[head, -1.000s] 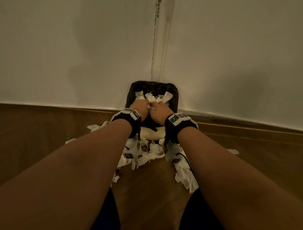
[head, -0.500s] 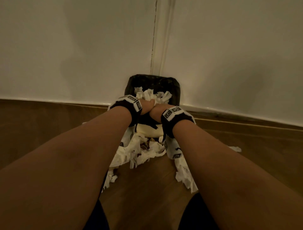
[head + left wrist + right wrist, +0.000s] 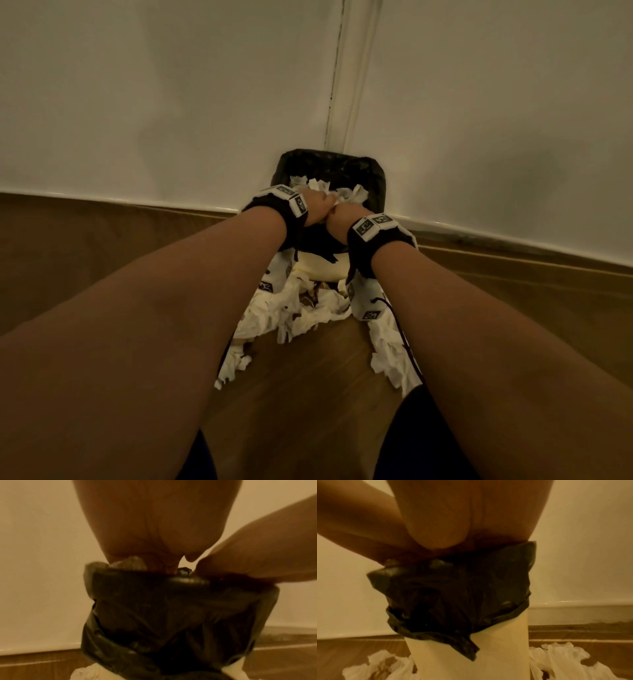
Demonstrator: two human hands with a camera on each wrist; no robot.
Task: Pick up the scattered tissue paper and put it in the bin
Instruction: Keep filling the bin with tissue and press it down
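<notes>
Tissue paper [image 3: 310,310], white, torn and crumpled, lies heaped on the floor below your wrists at the bin's [image 3: 375,178] base. Your left hand [image 3: 317,207] and right hand [image 3: 339,219] clench another wad together over its black-lined mouth.

Both forearms bare, no sleeves. Left hand [image 3: 317,209] and right hand [image 3: 340,219] bare too, no gloves or rings visible. Black strap band on left wrist [image 3: 274,214], white blocks on top and side printed with black square fiducial markers. Same black band on right wrist [image 3: 371,245], two white marker blocks on top. White camera housing under left wrist [image 3: 275,274] carries another black marker; white housing under right wrist [image 3: 368,299] likewise, marker near its lower end. Thin dark cable [image 3: 406,337] runs from the right housing back along the forearm. Dark shorts or trousers [image 3: 411,442] at bottom edge, colour hard to tell in dim light.
</notes>
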